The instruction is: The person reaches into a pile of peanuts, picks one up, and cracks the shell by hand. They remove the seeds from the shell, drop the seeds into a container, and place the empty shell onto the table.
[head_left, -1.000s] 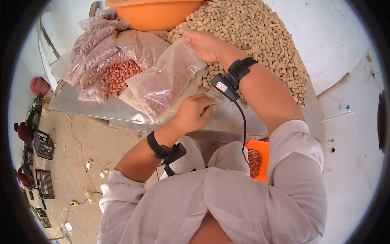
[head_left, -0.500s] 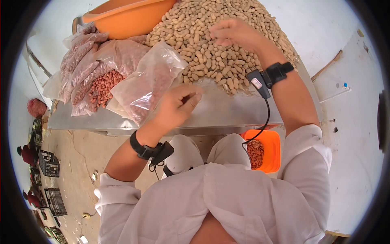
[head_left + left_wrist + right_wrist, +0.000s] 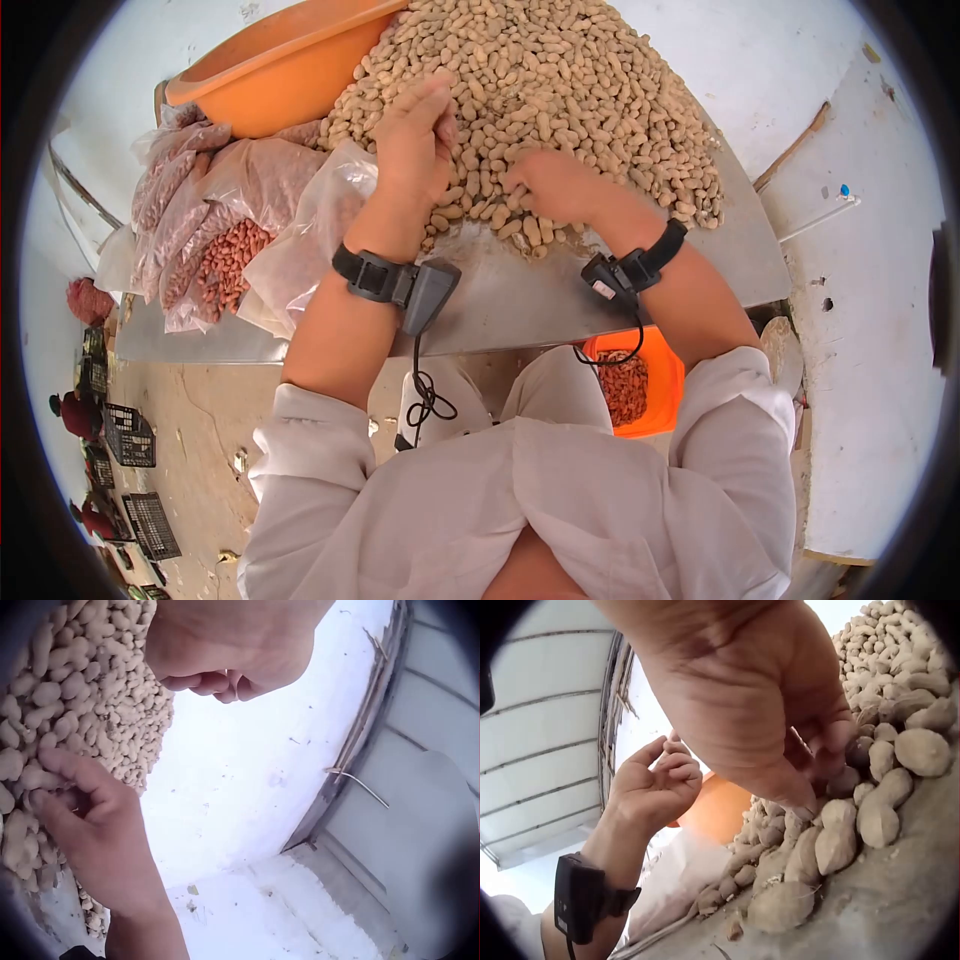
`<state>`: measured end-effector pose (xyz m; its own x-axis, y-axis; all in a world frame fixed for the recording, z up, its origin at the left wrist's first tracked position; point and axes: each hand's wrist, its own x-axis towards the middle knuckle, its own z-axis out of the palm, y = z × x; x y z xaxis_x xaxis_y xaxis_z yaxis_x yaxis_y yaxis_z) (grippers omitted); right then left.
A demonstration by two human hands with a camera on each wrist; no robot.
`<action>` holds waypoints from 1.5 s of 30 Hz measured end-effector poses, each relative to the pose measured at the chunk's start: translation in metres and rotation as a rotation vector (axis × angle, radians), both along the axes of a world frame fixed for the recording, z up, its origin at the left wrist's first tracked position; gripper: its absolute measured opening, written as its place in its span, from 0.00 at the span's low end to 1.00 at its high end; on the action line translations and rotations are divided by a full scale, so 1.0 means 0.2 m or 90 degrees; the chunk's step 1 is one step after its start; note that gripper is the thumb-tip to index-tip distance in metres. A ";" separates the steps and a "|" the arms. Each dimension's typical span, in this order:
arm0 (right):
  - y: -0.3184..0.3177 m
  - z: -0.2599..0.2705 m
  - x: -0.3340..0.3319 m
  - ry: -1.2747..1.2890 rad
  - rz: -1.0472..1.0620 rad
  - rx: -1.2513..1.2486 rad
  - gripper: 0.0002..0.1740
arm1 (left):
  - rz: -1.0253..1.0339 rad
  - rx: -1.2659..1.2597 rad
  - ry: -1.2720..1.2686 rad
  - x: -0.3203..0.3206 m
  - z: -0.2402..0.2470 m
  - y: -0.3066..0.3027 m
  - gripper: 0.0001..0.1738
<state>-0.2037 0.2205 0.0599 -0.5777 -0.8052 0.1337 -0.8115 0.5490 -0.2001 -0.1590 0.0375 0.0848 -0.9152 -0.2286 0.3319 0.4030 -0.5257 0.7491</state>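
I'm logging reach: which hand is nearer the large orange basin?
Left: the left hand is raised, right of the basin; the right hand is farther right, at the near edge of the peanut pile.

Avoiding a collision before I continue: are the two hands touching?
Apart: the head view plainly shows peanuts in the gap between the left hand and right hand.

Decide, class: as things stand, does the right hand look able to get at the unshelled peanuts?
Likely yes: the right hand is down at the unshelled peanuts, with nothing visible between.
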 end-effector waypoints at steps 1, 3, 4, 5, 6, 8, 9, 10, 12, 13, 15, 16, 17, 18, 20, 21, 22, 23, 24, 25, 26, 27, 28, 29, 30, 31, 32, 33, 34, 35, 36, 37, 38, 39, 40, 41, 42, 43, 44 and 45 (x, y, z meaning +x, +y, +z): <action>0.00 0.00 0.00 0.004 0.002 0.009 0.12 | 0.003 -0.011 -0.006 -0.02 -0.03 0.01 0.13; 0.00 0.02 0.00 0.010 0.007 0.028 0.10 | 0.009 -0.032 -0.019 -0.04 -0.10 0.03 0.14; 0.01 0.05 -0.01 -0.014 0.006 -0.029 0.10 | -0.019 -0.027 -0.014 -0.03 -0.11 0.03 0.14; 0.02 0.08 -0.01 -0.042 0.008 -0.082 0.09 | 0.011 -0.098 -0.032 -0.02 -0.13 0.03 0.13; 0.03 0.10 -0.01 -0.069 0.011 -0.138 0.09 | 0.041 -0.172 -0.050 0.00 -0.13 0.04 0.13; 0.04 0.15 -0.01 -0.135 -0.003 -0.256 0.07 | 0.085 -0.308 -0.044 0.02 -0.15 0.06 0.12; 0.05 0.16 -0.01 -0.169 -0.009 -0.316 0.06 | 0.100 -0.368 -0.023 0.02 -0.16 0.09 0.12; 0.04 0.15 0.00 -0.224 -0.018 -0.379 0.05 | 0.115 -0.428 -0.002 0.03 -0.17 0.10 0.12; 0.04 0.14 0.01 -0.337 -0.034 -0.502 0.05 | 0.097 -0.463 0.017 0.03 -0.18 0.12 0.13; 0.04 0.14 0.01 -0.360 -0.023 -0.525 0.06 | 0.086 -0.480 0.026 0.03 -0.19 0.12 0.13; 0.06 0.12 0.01 -0.409 -0.007 -0.572 0.07 | 0.065 -0.456 0.010 0.06 -0.17 0.13 0.13; 0.06 0.11 0.02 -0.436 0.016 -0.607 0.08 | 0.054 -0.444 0.003 0.07 -0.16 0.14 0.13; 0.07 0.09 0.02 -0.462 0.040 -0.642 0.08 | 0.031 -0.434 -0.004 0.06 -0.17 0.14 0.13; 0.07 0.08 0.02 -0.488 0.065 -0.676 0.09 | 0.009 -0.424 -0.010 0.06 -0.17 0.13 0.13; 0.06 0.02 -0.02 -0.432 0.067 -0.677 0.09 | -0.001 -0.420 -0.022 0.06 -0.17 0.14 0.14; 0.06 0.01 -0.02 -0.405 0.070 -0.679 0.09 | 0.011 -0.427 -0.029 0.06 -0.17 0.14 0.14; 0.06 0.01 -0.02 -0.390 0.073 -0.682 0.09 | 0.024 -0.436 -0.037 0.07 -0.17 0.15 0.14; 0.05 0.00 -0.02 -0.375 0.075 -0.686 0.09 | 0.032 -0.416 -0.025 0.08 -0.16 0.16 0.13; 0.05 0.00 -0.01 -0.360 0.078 -0.690 0.10 | 0.040 -0.396 -0.012 0.08 -0.16 0.17 0.12; 0.04 0.00 0.00 -0.354 0.085 -0.696 0.10 | 0.048 -0.375 0.001 0.08 -0.16 0.18 0.12; 0.04 0.00 0.00 -0.347 0.092 -0.701 0.10 | 0.055 -0.390 -0.001 0.09 -0.16 0.18 0.11; 0.04 0.00 0.01 -0.340 0.098 -0.706 0.10 | 0.061 -0.404 -0.003 0.08 -0.16 0.18 0.11; 0.03 -0.01 0.01 -0.345 0.080 -0.706 0.10 | 0.067 -0.416 -0.006 0.08 -0.17 0.18 0.11; 0.02 -0.02 0.02 -0.350 0.061 -0.705 0.10 | 0.081 -0.440 -0.004 0.07 -0.19 0.17 0.10; 0.01 -0.03 0.02 -0.356 0.042 -0.703 0.09 | 0.095 -0.464 -0.003 0.05 -0.20 0.16 0.09; 0.00 -0.03 0.03 -0.358 0.029 -0.694 0.09 | 0.109 -0.487 -0.002 0.04 -0.21 0.16 0.09; -0.01 -0.04 0.03 -0.360 0.016 -0.685 0.08 | 0.107 -0.480 -0.015 0.04 -0.22 0.16 0.08; -0.01 -0.04 0.04 -0.362 0.002 -0.676 0.08 | 0.105 -0.473 -0.028 0.05 -0.21 0.18 0.08; -0.02 -0.06 0.03 -0.309 -0.012 -0.675 0.08 | 0.102 -0.466 -0.042 0.06 -0.20 0.19 0.08; -0.04 -0.08 0.02 -0.256 -0.027 -0.673 0.09 | 0.099 -0.458 -0.045 0.05 -0.22 0.19 0.08; -0.04 -0.10 0.02 -0.202 -0.041 -0.669 0.09 | 0.096 -0.449 -0.048 0.03 -0.24 0.19 0.07; -0.05 -0.11 0.01 -0.188 -0.046 -0.661 0.09 | 0.093 -0.441 -0.050 0.02 -0.26 0.18 0.07; -0.05 -0.11 0.01 -0.172 -0.050 -0.652 0.09 | 0.093 -0.444 -0.057 0.01 -0.27 0.18 0.07; -0.05 -0.11 0.01 -0.157 -0.054 -0.643 0.10 | 0.093 -0.447 -0.064 0.01 -0.28 0.18 0.07; -0.05 -0.12 0.00 -0.141 -0.052 -0.641 0.10 | 0.093 -0.449 -0.071 0.01 -0.28 0.18 0.07; -0.05 -0.12 -0.01 -0.124 -0.049 -0.639 0.10 | 0.083 -0.431 -0.075 0.01 -0.27 0.18 0.07; -0.05 -0.12 0.00 -0.109 -0.047 -0.637 0.09 | 0.074 -0.414 -0.080 0.02 -0.27 0.19 0.07; -0.05 -0.11 0.01 -0.192 -0.057 -0.665 0.10 | 0.064 -0.397 -0.084 0.02 -0.26 0.19 0.07; -0.05 -0.10 0.02 -0.277 -0.067 -0.691 0.10 | 0.032 -0.363 -0.101 0.02 -0.25 0.19 0.07; -0.05 -0.09 0.04 -0.362 -0.077 -0.716 0.10 | 0.002 -0.329 -0.118 0.03 -0.24 0.20 0.06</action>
